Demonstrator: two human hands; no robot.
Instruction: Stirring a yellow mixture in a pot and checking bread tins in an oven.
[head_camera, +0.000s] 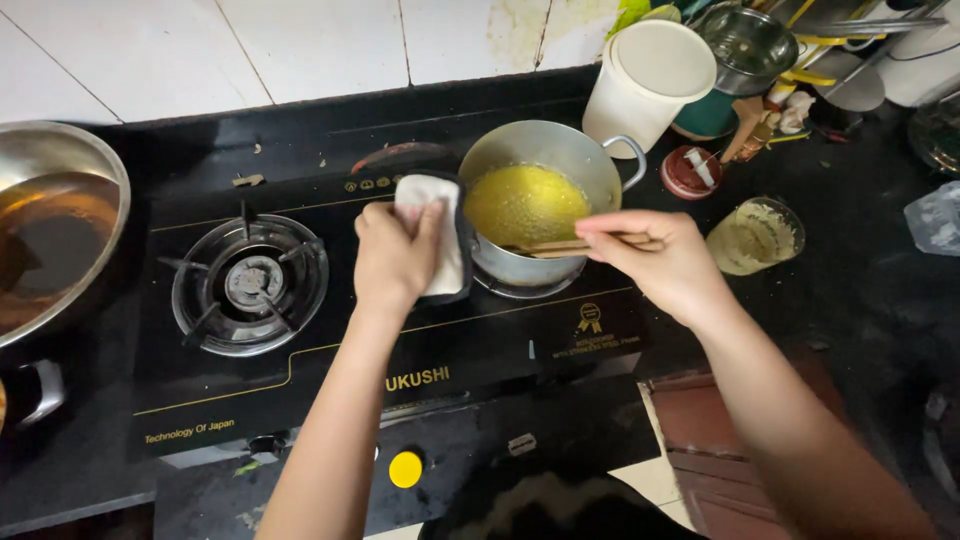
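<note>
A steel pot (545, 200) of yellow liquid sits on the stove's right burner. The left hand (395, 255) clamps a white cloth (430, 215) against the pot's left side; the right hand (665, 260) grips wooden chopsticks (560, 247) over its rim. A slipping cloth risks tipping hot liquid.

Both arms reach forward, left hand (398, 258) and right hand (655, 262) clenched

The pot (545, 190) on the right burner is brushed, dull-grey metal, its liquid glossy yellow; the chopsticks (575, 246) across it look like pale, matt wood; the cloth (437, 235) at its left rim is soft white fabric; the stove top (330, 310) is glossy black glass; the far tub (650, 85) is smooth cream plastic.
</note>
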